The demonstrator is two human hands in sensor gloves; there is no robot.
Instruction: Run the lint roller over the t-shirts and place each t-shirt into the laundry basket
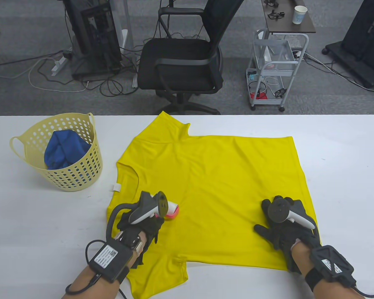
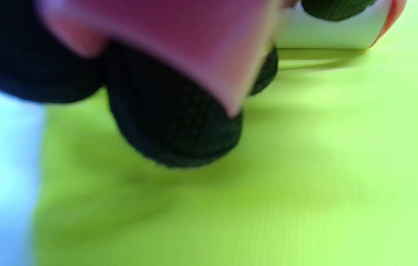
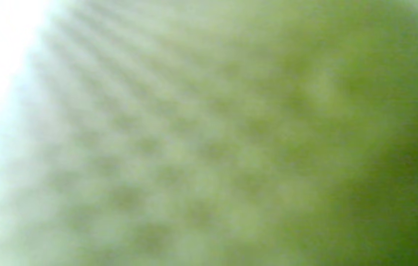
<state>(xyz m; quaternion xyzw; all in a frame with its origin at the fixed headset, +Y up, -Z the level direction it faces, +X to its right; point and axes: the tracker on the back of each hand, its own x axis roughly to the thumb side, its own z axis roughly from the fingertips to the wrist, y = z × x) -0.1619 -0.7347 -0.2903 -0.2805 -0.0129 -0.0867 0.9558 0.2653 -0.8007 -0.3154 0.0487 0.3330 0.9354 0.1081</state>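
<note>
A white table (image 1: 346,174) stands in an office. At its left, a yellow laundry basket (image 1: 78,177) holds a blue t-shirt (image 1: 65,151). A yellow t-shirt (image 1: 218,190) lies spread flat across the middle. On its left part, the left hand (image 1: 143,224) curls its fingers (image 2: 179,129) around a pink lint roller (image 1: 171,211). The right hand (image 1: 283,230) presses flat, fingers straight, on the shirt's right side.

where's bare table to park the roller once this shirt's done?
Free: table right of the yellow t-shirt; the front-left corner below the laundry basket; the strip between basket and shirt. Crowded: the shirt's near edge, where left hand with lint roller and right hand sit.
</note>
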